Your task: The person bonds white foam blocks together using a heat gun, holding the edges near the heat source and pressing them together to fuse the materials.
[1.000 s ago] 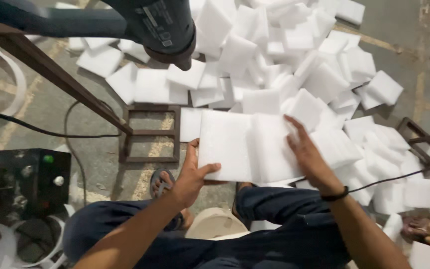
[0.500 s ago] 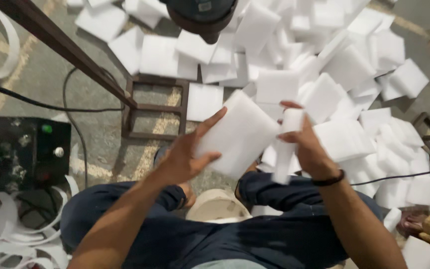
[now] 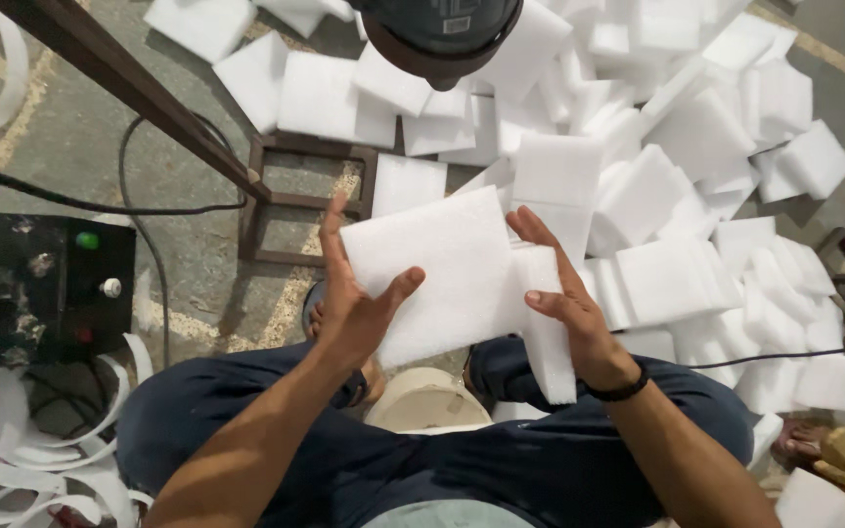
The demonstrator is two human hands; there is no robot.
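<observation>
Two hands, left hand [image 3: 359, 303] and right hand [image 3: 564, 303], pinch a floppy white foam sheet [image 3: 437, 269] loosely by its edges, so it might slip down onto the floor [image 3: 70, 147].

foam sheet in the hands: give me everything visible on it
The foam sheet is a white, roughly square slab of soft-looking foam with a fine pebbled surface and clean-cut edges. It is held above the lap, tilted, broad face toward the camera. The left hand grips its left edge, thumb on the face. The right hand holds its right side, where a narrower white foam piece hangs down beside it; whether the two are joined cannot be told. No marks or tears show.
</observation>
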